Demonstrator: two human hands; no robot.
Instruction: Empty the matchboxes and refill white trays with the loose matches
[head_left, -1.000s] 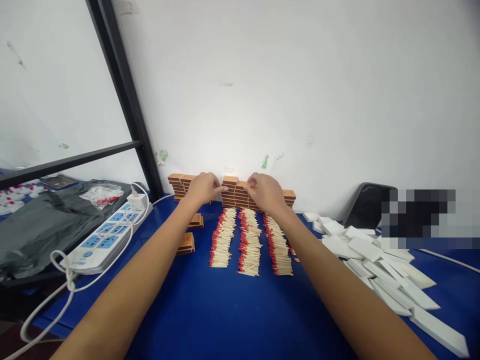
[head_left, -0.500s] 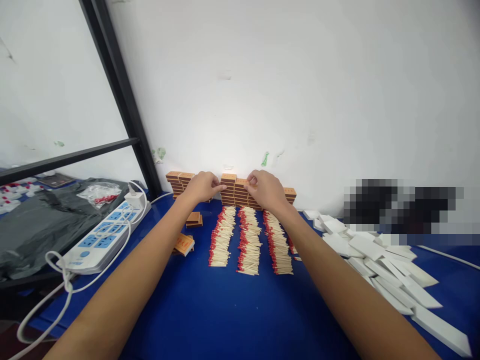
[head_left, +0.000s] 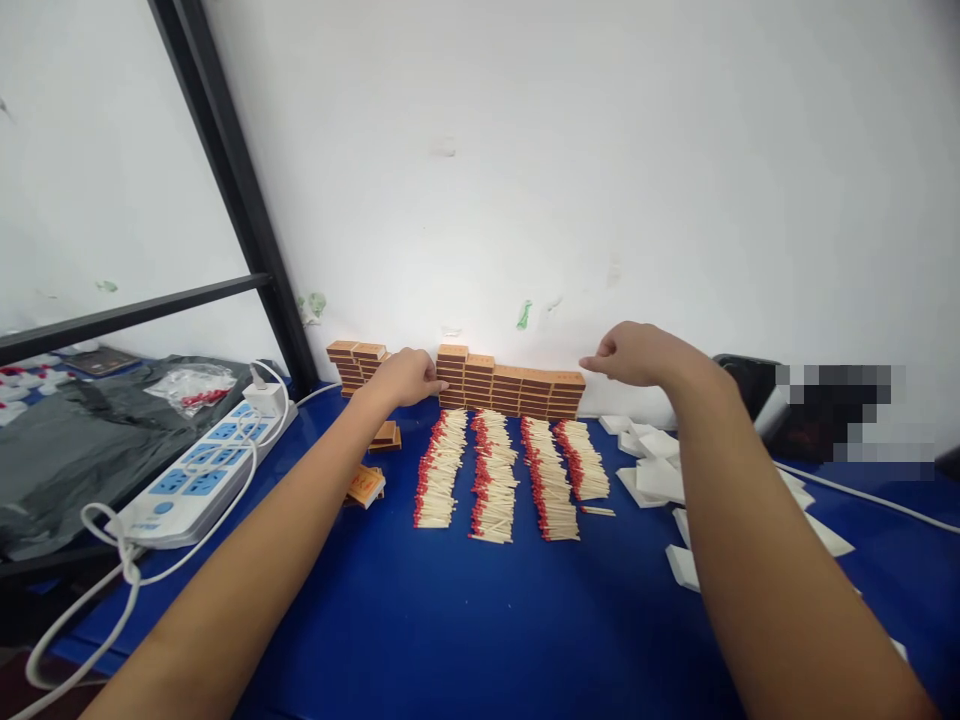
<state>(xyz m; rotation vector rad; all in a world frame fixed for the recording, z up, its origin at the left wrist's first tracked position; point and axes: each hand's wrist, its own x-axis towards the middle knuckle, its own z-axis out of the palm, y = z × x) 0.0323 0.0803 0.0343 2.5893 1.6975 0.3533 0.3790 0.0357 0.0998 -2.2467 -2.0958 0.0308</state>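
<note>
Against the wall stands a row of stacked matchboxes (head_left: 525, 393), brown-sided with orange tops and highest at its left end. My left hand (head_left: 409, 377) is closed beside that end, its thumb tip against the boxes; its other fingers are partly hidden, so I cannot make out what they hold. Near the top right corner of the row is my right hand (head_left: 630, 352), fingers drawn together and pointing left, with nothing visible in them. Loose red-tipped matches (head_left: 491, 480) lie in several long piles before the row. Another matchbox stack (head_left: 352, 365) rises behind my left wrist.
A few loose matchboxes (head_left: 365, 485) lie beside my left forearm. White flat pieces (head_left: 660, 480) are scattered around my right forearm. At left are a power strip (head_left: 202, 470) with a white cable, a dark plastic bag (head_left: 75, 440) and a black metal frame (head_left: 232, 180).
My right hand has moved right from the row's middle to its right end, uncovering the boxes and the rightmost match pile. My left hand has stayed at the left end.
</note>
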